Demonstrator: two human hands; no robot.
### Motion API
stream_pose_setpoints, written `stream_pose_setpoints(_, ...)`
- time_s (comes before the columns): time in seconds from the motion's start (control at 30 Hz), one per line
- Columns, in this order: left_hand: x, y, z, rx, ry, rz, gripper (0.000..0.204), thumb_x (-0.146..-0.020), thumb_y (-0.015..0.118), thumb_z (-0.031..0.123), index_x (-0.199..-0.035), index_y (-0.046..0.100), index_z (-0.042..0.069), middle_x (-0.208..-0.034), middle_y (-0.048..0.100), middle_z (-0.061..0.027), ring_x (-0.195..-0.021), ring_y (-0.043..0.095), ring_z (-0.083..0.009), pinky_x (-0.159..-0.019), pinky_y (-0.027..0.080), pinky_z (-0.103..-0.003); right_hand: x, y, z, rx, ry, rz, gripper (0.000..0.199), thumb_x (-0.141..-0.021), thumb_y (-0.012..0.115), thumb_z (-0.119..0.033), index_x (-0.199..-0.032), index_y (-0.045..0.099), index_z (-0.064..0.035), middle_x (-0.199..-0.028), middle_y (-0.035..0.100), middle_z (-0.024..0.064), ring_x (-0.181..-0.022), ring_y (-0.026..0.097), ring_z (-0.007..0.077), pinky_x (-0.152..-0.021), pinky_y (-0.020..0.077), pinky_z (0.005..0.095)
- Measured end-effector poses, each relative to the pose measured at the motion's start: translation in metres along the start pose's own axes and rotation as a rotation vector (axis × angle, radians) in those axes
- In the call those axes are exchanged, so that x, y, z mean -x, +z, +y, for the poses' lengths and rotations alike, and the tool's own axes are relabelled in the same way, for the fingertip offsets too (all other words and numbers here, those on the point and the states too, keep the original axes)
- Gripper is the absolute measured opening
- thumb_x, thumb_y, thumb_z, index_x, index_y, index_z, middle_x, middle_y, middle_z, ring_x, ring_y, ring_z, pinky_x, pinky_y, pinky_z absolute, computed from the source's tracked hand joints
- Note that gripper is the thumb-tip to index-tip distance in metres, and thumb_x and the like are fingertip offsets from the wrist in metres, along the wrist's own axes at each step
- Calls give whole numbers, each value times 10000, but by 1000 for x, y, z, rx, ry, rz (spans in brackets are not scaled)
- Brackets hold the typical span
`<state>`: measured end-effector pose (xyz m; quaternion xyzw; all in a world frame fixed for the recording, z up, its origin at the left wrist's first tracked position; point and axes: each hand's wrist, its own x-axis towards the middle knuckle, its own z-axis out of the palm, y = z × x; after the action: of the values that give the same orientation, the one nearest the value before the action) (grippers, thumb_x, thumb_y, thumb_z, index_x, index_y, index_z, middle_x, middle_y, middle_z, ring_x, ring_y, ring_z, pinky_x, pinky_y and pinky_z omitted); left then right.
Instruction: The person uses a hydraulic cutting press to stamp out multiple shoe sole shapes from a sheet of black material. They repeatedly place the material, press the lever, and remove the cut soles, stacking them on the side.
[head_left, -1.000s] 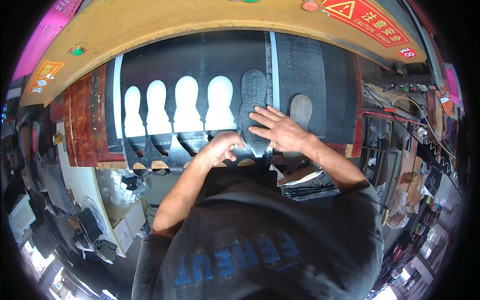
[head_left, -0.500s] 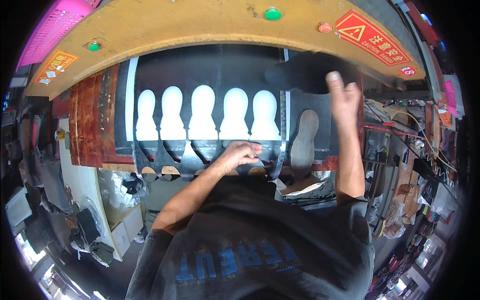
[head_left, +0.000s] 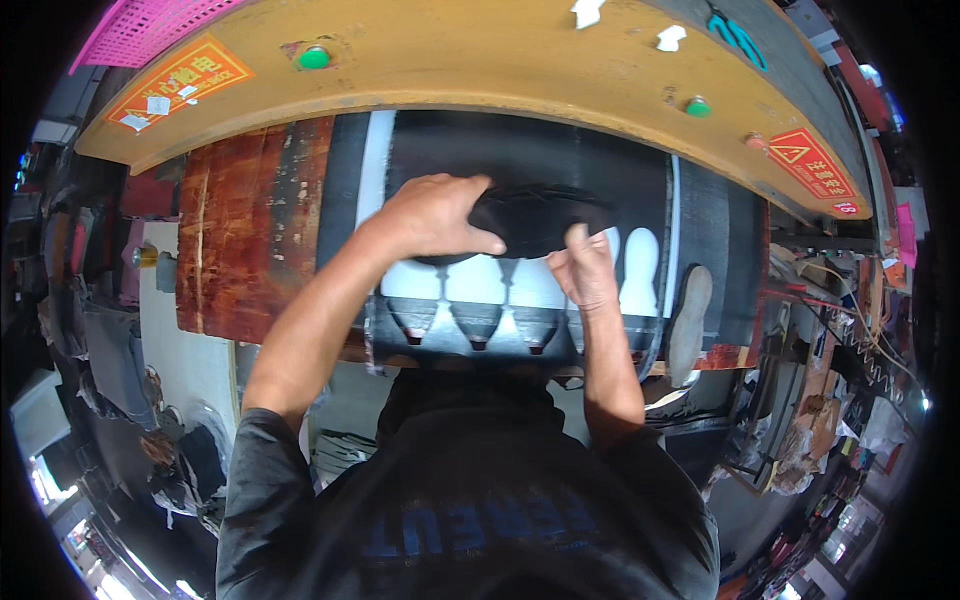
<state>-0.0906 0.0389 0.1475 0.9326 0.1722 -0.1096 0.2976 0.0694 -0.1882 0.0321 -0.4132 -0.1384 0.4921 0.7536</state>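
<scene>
Above the work surface I hold a dark bundle of what look like black sole pieces point(head_left: 540, 218), smeared by motion. My left hand point(head_left: 435, 215) grips its left end, thumb below and fingers over the top. My right hand point(head_left: 588, 268) closes on its lower right edge, thumb up. Beneath lies a black sheet point(head_left: 475, 318) with a row of sole-shaped cut-outs, white showing through them point(head_left: 640, 262); my hands and the bundle hide part of the row. To the right of the sheet rests a grey sole-shaped piece point(head_left: 690, 325).
A yellow machine beam point(head_left: 480, 70) with green buttons point(head_left: 314, 58) and warning stickers arches across the far side. Teal-handled scissors point(head_left: 738, 42) lie on top of it, and a pink basket point(head_left: 150, 30) stands at far left. Reddish-brown worn boards point(head_left: 250, 230) flank the sheet.
My right hand has brought the dark bundle from the far right to the middle. My left hand has risen from the sheet's near edge to take its left end. The view has shifted.
</scene>
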Motion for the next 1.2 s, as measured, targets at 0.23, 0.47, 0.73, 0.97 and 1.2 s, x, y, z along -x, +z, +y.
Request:
stream_pose_setpoints(0.23, 33, 45, -57, -187, 78, -44, 451, -905, 810, 408, -1211, 739, 83, -1142, 753, -134, -1094, 722, -356, -916, 580, -467, -22, 23, 67, 104, -359, 186, 283, -1073, 652, -179, -1304, 677, -17, -1048, 738, 88, -927, 703, 167, -822, 564, 292)
stream_pose_setpoints(0.47, 19, 76, -56, -137, 162, 237, 363, -918, 794, 354, -1124, 733, 61, -1024, 741, -157, -989, 738, -356, -833, 592, -482, -48, 32, 111, 487, -571, 793, 162, -1045, 680, -135, -1041, 759, 7, -885, 704, 14, -825, 626, 101, -789, 510, 250)
stream_pose_setpoints(0.73, 15, 65, -50, 622, -116, 151, 373, -930, 843, 266, -1153, 763, -22, -1007, 814, -125, -915, 754, -172, -859, 583, -339, -26, 80, 77, 63, -299, 832, 611, -1142, 468, -550, -1315, 670, 0, -985, 654, 17, -853, 583, 97, -757, 500, 273)
stream_pose_setpoints(0.97, 24, 113, 10, 1031, -134, 538, 320, -998, 801, 272, -1154, 760, -4, -1005, 795, -58, -900, 714, -133, -835, 577, -319, -10, 115, 85, 285, -417, 752, 417, -1171, 449, -347, -1073, 667, -6, -932, 657, 30, -883, 573, 124, -838, 504, 333)
stream_pose_setpoints(1.2, 51, 92, 27, 1280, -118, -429, 584, -1035, 661, 618, -910, 701, 49, -699, 620, 21, -586, 553, -77, -523, 453, -272, 78, 57, 40, 228, -152, 619, 498, -1157, 465, -483, -1245, 707, -56, -832, 651, 11, -712, 571, 90, -642, 463, 269)
